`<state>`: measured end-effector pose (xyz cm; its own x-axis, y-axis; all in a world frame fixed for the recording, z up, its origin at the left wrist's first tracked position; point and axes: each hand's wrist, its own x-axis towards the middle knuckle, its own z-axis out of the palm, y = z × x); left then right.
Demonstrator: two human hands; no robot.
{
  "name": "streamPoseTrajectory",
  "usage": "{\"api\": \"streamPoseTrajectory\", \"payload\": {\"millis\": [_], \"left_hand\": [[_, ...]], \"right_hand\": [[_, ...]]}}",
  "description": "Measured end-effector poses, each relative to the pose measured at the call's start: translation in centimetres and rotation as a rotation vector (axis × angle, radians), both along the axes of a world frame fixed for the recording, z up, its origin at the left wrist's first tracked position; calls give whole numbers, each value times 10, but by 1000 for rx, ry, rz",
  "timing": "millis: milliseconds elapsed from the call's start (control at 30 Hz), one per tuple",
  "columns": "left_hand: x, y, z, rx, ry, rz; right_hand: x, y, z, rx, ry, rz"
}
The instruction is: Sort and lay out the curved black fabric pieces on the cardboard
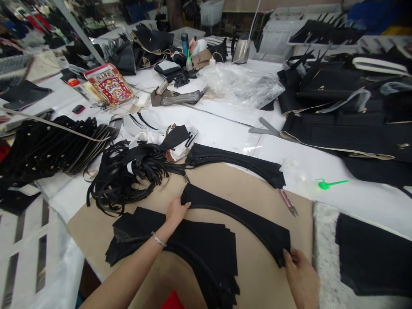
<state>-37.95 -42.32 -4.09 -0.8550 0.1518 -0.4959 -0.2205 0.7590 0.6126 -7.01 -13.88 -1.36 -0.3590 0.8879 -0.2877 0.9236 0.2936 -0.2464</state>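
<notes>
A long curved black leather strip (238,216) lies on a brown cardboard sheet (251,189). My left hand (175,211) pinches its left end, fingers closed on the edge. My right hand (298,268) grips its right end near the cardboard's front. Under my left forearm sits a fanned stack of similar black curved pieces (206,253). A second pile of curved black strips (234,161) lies just beyond, at the cardboard's far edge.
A tangle of thin black straps (125,176) lies left of the cardboard. Pink-handled snips (289,202) and a green plastic tool (328,184) rest to the right. Black bag panels (341,124) crowd the right; a clear plastic bag (241,83) and a colourful box (109,83) sit further back.
</notes>
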Motion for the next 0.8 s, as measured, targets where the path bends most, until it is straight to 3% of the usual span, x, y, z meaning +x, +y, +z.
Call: {"api": "streamPoseTrajectory", "payload": {"millis": [100, 233, 300, 367, 433, 533, 633, 800], "left_hand": [[6, -2, 10, -99, 93, -27], [24, -13, 15, -153, 337, -54], [32, -20, 13, -91, 492, -153], [30, -21, 10, 0, 585, -311], [17, -16, 7, 30, 658, -447], [-23, 1, 3, -22, 734, -516], [-64, 17, -2, -39, 736, -539], [-107, 29, -11, -44, 719, -531]], "right_hand": [[5, -1, 0, 34, 51, -17], [9, -11, 6, 242, 146, 35], [9, -27, 10, 285, 191, 112], [6, -50, 10, 161, 258, 199], [0, -79, 6, -38, 328, 311], [-10, -122, -6, -209, 348, 457], [-14, -147, -19, -187, 299, 449], [-11, -155, -28, -112, 267, 459]]}}
